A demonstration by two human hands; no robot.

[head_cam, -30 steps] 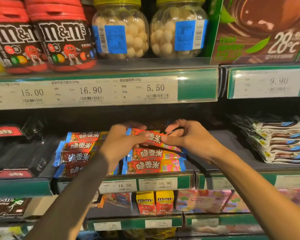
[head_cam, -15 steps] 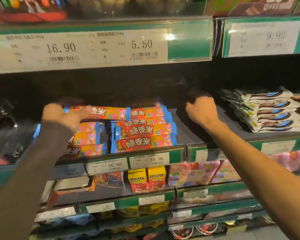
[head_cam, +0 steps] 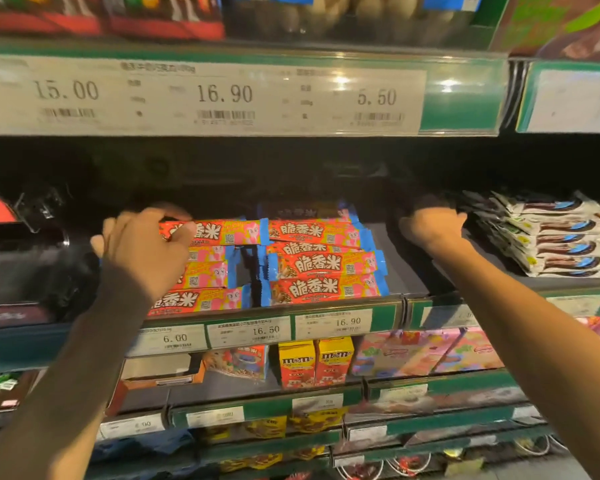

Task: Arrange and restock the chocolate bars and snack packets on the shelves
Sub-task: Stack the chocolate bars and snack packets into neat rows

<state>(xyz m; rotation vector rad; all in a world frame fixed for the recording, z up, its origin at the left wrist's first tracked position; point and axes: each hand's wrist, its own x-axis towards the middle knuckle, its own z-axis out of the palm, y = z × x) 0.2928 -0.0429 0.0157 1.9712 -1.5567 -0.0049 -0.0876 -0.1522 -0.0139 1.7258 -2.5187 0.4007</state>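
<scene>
Two stacks of red and pink chocolate bars with blue ends lie side by side on the middle shelf (head_cam: 385,315). My left hand (head_cam: 142,244) grips the left end of the top bar (head_cam: 229,233) of the left stack (head_cam: 201,301). The right stack (head_cam: 326,265) sits untouched beside it. My right hand (head_cam: 430,226) reaches into the dark gap to the right of the bars. Its fingers are curled over and lost in shadow, so I cannot tell whether they hold anything. White and brown snack packets (head_cam: 551,244) are piled just right of that hand.
Black display trays (head_cam: 25,271) fill the shelf's left end. The upper shelf's price strip (head_cam: 222,95) hangs low overhead. Below are yellow and red M&M's boxes (head_cam: 316,362), pink cartons (head_cam: 430,351) and more snack shelves.
My hands, together on one bar a second ago, have parted. The left carried the bar onto the left stack; the right moved right into the dark gap. The view has tilted down.
</scene>
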